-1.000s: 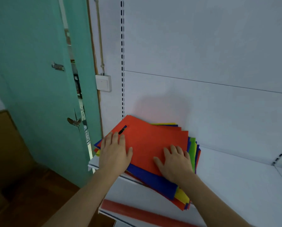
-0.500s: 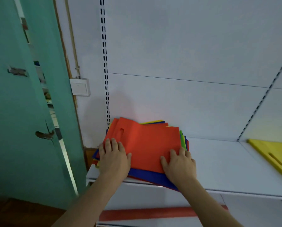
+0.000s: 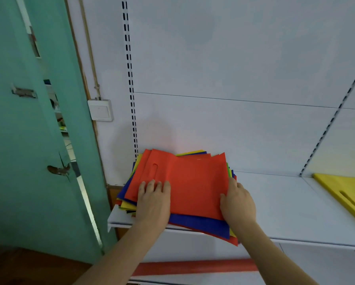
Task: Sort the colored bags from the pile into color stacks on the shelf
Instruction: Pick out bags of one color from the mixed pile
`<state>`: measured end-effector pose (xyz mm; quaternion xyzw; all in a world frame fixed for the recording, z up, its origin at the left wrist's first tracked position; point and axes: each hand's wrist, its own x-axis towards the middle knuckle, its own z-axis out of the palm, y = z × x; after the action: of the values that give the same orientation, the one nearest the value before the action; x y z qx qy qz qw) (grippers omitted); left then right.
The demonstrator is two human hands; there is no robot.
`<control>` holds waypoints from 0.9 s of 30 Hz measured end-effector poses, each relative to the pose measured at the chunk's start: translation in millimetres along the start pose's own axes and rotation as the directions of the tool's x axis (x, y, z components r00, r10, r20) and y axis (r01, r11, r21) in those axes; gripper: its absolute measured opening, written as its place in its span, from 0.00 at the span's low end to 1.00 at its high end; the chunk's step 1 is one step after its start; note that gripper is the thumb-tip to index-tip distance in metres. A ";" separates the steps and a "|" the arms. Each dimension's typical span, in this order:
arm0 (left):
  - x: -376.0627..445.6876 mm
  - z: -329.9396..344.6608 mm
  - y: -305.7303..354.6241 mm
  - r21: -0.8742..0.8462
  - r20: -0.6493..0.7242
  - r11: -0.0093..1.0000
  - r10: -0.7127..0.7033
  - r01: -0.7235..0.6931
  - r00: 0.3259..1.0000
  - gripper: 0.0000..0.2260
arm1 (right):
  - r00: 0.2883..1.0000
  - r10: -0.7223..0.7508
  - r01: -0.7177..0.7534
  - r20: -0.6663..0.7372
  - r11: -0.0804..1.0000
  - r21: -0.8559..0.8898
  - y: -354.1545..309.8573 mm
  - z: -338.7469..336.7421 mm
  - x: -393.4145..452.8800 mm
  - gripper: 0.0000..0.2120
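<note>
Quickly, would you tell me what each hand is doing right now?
Left hand: open, resting flat on the red bag.
Right hand: grips the red bag's right edge.

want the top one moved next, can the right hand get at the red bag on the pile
Probably yes: the right hand already rests at the right edge of the red bag, which lies uncovered on top; the left hand presses on it.

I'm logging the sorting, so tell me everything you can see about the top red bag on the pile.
The top red bag is a flat, matte, fabric-like sheet with a slot handle near its left end. It lies on the mixed pile at the shelf's left end. The left hand rests flat on it; the right hand grips its right edge.
</note>
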<state>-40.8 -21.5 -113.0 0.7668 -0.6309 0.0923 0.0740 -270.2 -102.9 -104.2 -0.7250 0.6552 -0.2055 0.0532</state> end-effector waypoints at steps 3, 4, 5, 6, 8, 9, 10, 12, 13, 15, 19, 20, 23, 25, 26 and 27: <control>0.5 0.8 -5.1 -0.016 -0.035 0.998 -0.060 0.060 0.998 0.27 | 0.999 0.033 -0.033 0.004 0.999 0.000 7.1 -2.8 6.1 0.10; 0.4 0.4 -7.3 -0.019 -0.043 0.995 -0.095 0.094 0.995 0.31 | 0.999 0.038 -0.038 0.001 0.999 -0.008 11.3 -4.2 8.3 0.10; 0.0 0.5 -9.5 -0.025 -0.047 0.992 -0.127 0.126 0.991 0.35 | 0.999 0.042 -0.042 -0.005 0.999 -0.014 16.3 -6.2 10.9 0.10; -0.4 1.6 -11.2 -0.036 -0.049 0.988 -0.155 0.153 0.987 0.37 | 0.999 0.051 -0.051 -0.015 0.999 -0.011 21.3 -9.0 13.5 0.11; -1.6 4.5 -13.6 -0.053 -0.048 0.978 -0.205 0.203 0.978 0.41 | 0.994 0.089 -0.086 -0.064 0.995 0.043 32.8 -13.9 20.0 0.17; -2.1 5.7 -13.9 -0.049 -0.044 0.974 -0.225 0.223 0.973 0.41 | 0.989 0.115 -0.107 -0.089 0.991 0.082 38.5 -15.6 23.3 0.22; -2.5 6.4 -13.4 -0.037 -0.033 0.971 -0.239 0.238 0.970 0.42 | 0.984 0.138 -0.125 -0.108 0.984 0.124 43.4 -17.0 25.8 0.24; -3.0 6.9 -10.8 -0.003 -0.004 0.971 -0.241 0.241 0.971 0.41 | 0.979 0.160 -0.134 -0.128 0.973 0.189 50.3 -17.1 28.7 0.22; -3.0 6.6 -9.1 0.012 0.005 0.973 -0.230 0.230 0.973 0.40 | 0.978 0.154 -0.124 -0.141 0.971 0.202 52.2 -16.5 29.4 0.20; -3.6 5.3 -7.3 0.025 0.006 0.977 -0.210 0.210 0.978 0.36 | 0.972 0.150 -0.107 -0.181 0.968 0.226 53.2 -15.2 29.1 0.17; -2.9 1.6 -11.2 -0.023 -0.019 0.977 -0.211 0.211 0.977 0.27 | 0.937 0.235 -0.145 -0.260 0.935 0.323 56.6 -17.5 28.2 0.15; -1.3 0.6 -11.9 -0.032 -0.018 0.977 -0.210 0.209 0.978 0.26 | 0.928 0.263 -0.163 -0.263 0.923 0.348 59.7 -18.5 29.4 0.15; 2.0 -2.9 -10.6 -0.032 0.009 0.981 -0.194 0.194 0.981 0.25 | 0.941 0.317 -0.267 -0.115 0.908 0.324 69.3 -18.5 34.8 0.12; 1.8 -2.1 -9.7 -0.021 0.034 0.987 -0.161 0.162 0.986 0.25 | 0.945 0.327 -0.322 0.025 0.910 0.259 72.1 -16.0 36.2 0.08; 1.6 -0.1 -9.6 -0.014 0.037 0.990 -0.139 0.139 0.990 0.24 | 0.941 0.330 -0.337 0.071 0.911 0.236 72.4 -14.5 35.6 0.07; 1.5 2.0 -9.6 -0.010 0.032 0.993 -0.120 0.121 0.992 0.24 | 0.939 0.329 -0.344 0.104 0.913 0.221 72.4 -12.6 35.0 0.07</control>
<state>-30.9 -21.6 -114.5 0.8043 -0.5851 0.0720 0.0741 -340.1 -144.3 -109.8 -0.5961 0.7391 -0.2461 0.1944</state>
